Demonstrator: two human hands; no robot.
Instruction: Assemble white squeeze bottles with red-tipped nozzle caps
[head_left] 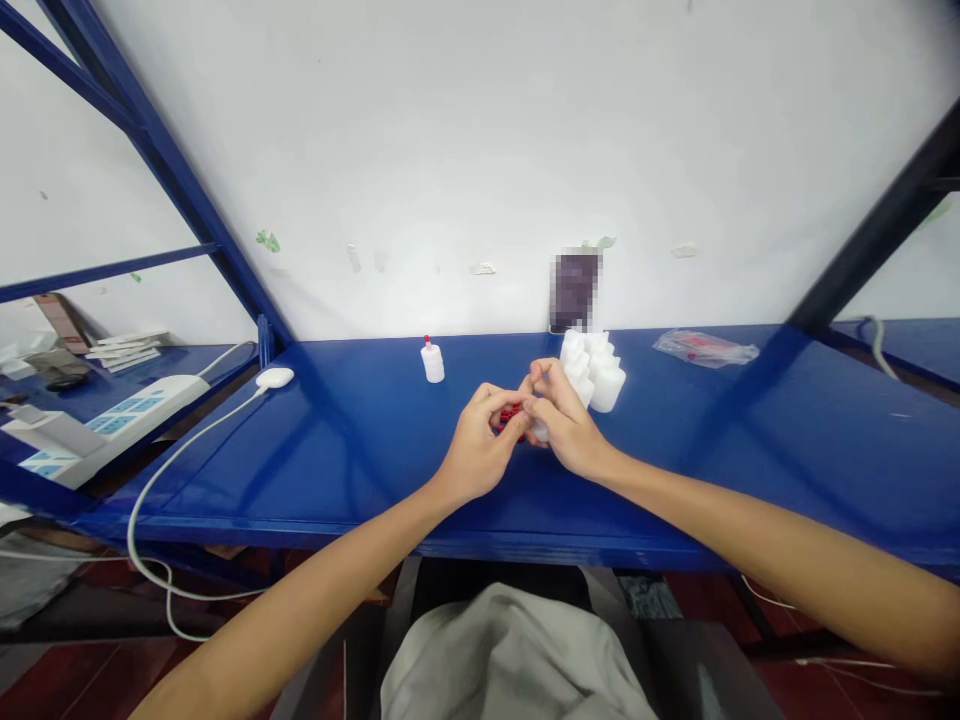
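Both hands meet over the blue table (360, 440). My left hand (484, 440) has its fingers curled and pinched beside several small red pieces (510, 412), which show between the hands. My right hand (566, 420) is closed on a small whitish piece (538, 430), mostly covered by the fingers. Whether the left fingertips also grip something is hidden. Just behind my right hand stands a group of white bottle-like containers (606, 385). One white bottle with a red tip (433, 361) stands apart, further left.
A clear plastic bag with red pieces (705, 348) lies at the back right. A dark pixelated object (574, 290) leans on the wall. On the left are a white cable plug (274, 378) and a power strip (127, 420).
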